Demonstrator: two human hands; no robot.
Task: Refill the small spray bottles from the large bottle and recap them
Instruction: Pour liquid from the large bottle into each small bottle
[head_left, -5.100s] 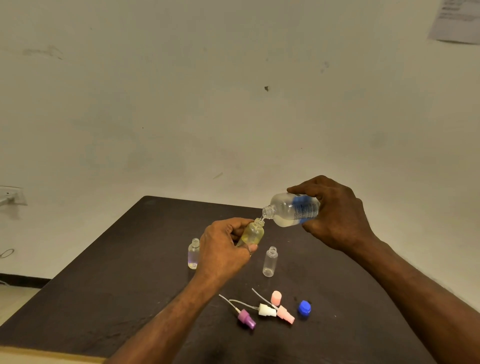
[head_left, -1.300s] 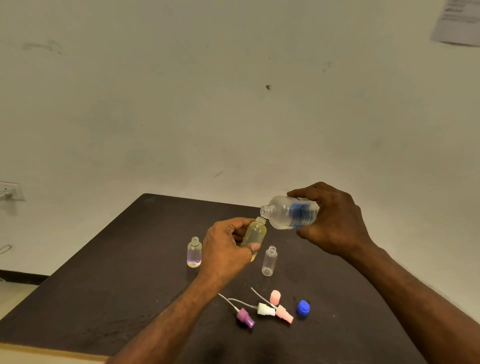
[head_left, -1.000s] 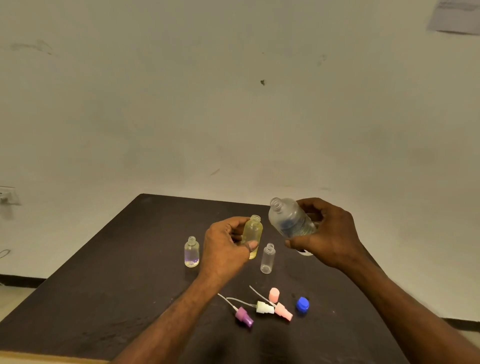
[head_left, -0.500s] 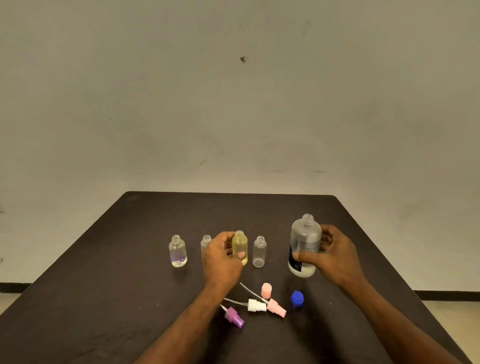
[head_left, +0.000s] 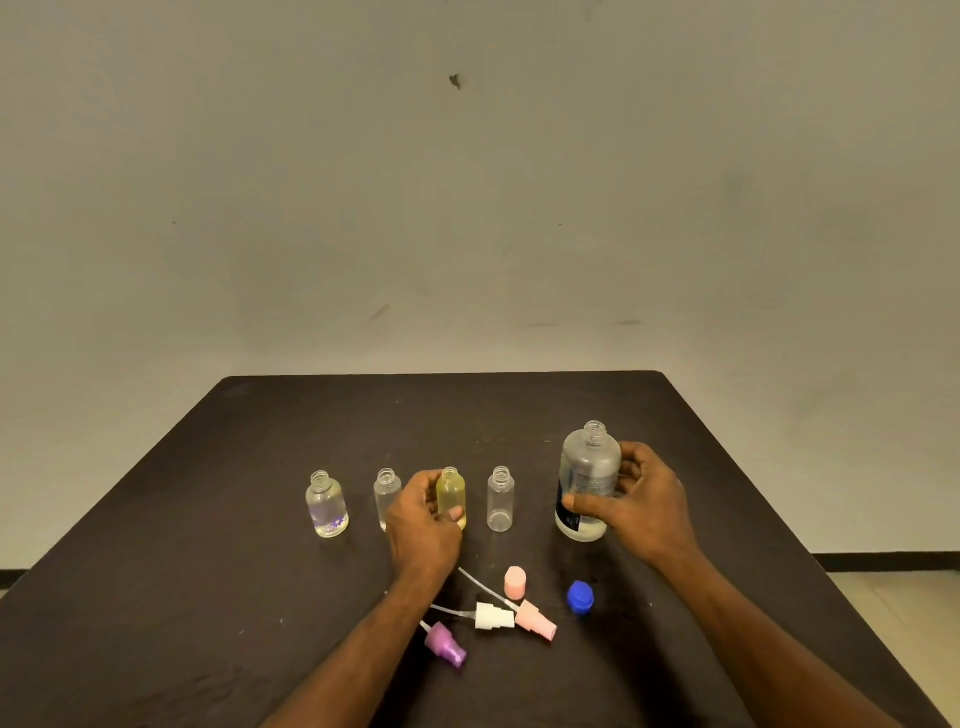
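Observation:
My left hand (head_left: 423, 525) grips a small yellow bottle (head_left: 451, 496) standing upright and uncapped on the dark table (head_left: 208, 597). My right hand (head_left: 641, 506) grips the large clear bottle (head_left: 587, 480), upright on the table with its mouth uncovered and a little liquid at the bottom. A small clear bottle (head_left: 500, 499) stands between them. Two more small uncapped bottles stand to the left: one (head_left: 386, 493) partly behind my left hand, another (head_left: 326, 503) with clear liquid. Near me lie a purple spray head (head_left: 444, 643), a white spray head (head_left: 493, 617), a pink spray head (head_left: 535, 618), a pink cap (head_left: 515, 582) and a blue cap (head_left: 580, 595).
The table's far edge meets a plain light wall (head_left: 467, 208). The spray heads' thin dip tubes point toward the bottles. Bare tabletop spreads to the left, the far side and the right of the row of bottles.
Pouring stopped: my right hand tipped the large bottle upright and set it down on the table. My left hand lowered the yellow bottle into the row. The camera swung to face the table squarely.

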